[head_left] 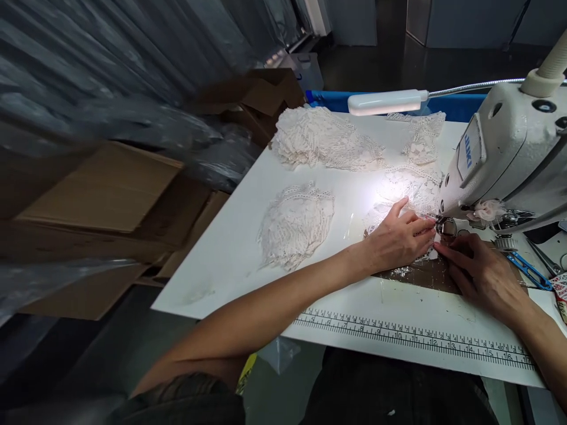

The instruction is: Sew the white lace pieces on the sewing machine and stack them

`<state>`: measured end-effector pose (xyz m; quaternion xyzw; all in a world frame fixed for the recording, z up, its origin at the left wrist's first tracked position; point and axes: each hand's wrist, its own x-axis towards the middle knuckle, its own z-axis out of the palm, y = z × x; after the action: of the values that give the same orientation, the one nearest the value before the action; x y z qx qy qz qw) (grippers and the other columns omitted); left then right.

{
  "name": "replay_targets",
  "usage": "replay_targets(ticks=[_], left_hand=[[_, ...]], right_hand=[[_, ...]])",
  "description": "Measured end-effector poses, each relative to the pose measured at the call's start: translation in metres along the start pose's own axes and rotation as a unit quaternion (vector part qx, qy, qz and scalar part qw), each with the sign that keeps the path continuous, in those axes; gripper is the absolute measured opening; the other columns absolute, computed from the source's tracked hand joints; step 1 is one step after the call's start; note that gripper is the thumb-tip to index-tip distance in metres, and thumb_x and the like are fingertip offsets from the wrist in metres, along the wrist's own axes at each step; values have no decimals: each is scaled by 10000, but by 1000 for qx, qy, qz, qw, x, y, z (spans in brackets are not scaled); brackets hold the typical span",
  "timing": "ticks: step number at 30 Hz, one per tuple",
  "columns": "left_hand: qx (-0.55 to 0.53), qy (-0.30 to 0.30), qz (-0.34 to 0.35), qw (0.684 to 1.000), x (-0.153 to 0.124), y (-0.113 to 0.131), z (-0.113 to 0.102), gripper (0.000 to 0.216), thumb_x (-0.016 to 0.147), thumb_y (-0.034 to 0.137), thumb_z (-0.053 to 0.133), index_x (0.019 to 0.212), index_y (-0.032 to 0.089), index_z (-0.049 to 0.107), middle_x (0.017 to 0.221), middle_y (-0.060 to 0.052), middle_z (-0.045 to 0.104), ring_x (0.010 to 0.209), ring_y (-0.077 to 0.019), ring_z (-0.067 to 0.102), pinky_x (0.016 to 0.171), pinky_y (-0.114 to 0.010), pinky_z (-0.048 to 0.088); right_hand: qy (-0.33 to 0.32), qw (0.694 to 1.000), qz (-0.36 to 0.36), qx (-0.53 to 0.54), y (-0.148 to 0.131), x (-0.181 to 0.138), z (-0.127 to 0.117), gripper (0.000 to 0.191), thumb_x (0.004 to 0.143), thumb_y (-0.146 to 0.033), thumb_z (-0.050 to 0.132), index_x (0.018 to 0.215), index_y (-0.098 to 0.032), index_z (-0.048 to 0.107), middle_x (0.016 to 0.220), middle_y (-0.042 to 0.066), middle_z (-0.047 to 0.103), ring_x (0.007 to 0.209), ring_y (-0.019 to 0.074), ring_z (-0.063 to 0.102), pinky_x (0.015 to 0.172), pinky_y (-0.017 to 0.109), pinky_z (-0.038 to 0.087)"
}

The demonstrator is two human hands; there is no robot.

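Note:
My left hand (401,237) lies flat with fingers spread on a piece of white lace (410,186) beside the sewing machine's needle area. Its fingertips reach close to the presser foot (439,225). From the right, my right hand (482,273) comes in, its index finger stretched to the lace edge just in front of the foot. The thumb stays apart from that finger, and some of the other fingers are hidden. The white JUKI sewing machine (500,141) stands over the lace. Part of the lace under my left hand is covered.
Lace piles (323,139) lie at the back, and a lace stack (296,224) sits left. A lamp (385,103) hangs over the table. Blue thread snips (529,270) and scissors (544,257) lie right. A printed ruler (416,337) runs along the front; cardboard boxes (101,186) stand left.

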<state>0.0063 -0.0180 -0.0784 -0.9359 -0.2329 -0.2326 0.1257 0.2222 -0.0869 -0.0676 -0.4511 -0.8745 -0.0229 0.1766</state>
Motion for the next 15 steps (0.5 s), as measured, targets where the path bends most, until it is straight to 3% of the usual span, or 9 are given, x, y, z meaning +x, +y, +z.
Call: replay_targets(ticks=[4,8,12,15], left_hand=[[21,-3,-33,999,2,4,3,234,983,264,446,1057,195,657,1124,-41,664,890,-166,587,1026,-494,401],[48,-4,-72,996,7,10,6,245,990,259,439,1020,176,667,1092,-52,667,854,-167,569,949,-432,416],[49,-5,-84,995,11,12,3,269,999,276,416,1000,146,651,1060,-67,661,797,-169,553,792,-368,419],[11,22,-86,996,11,6,-1,275,998,289,418,1012,120,634,1056,-106,646,814,-179,563,737,-355,429]], right_hand=[[-27,999,20,-42,2,3,1,385,918,-246,425,1212,-249,673,966,126,613,665,178,598,484,262,464],[-42,998,44,-33,6,5,3,412,916,-271,403,1235,-223,661,988,149,608,678,200,607,481,284,464],[2,994,100,47,7,2,-1,399,932,-301,402,1235,-225,651,1064,140,591,780,205,629,588,308,517],[29,985,154,78,6,1,-7,368,936,-309,411,1167,-178,666,1069,151,591,799,209,636,585,302,503]])
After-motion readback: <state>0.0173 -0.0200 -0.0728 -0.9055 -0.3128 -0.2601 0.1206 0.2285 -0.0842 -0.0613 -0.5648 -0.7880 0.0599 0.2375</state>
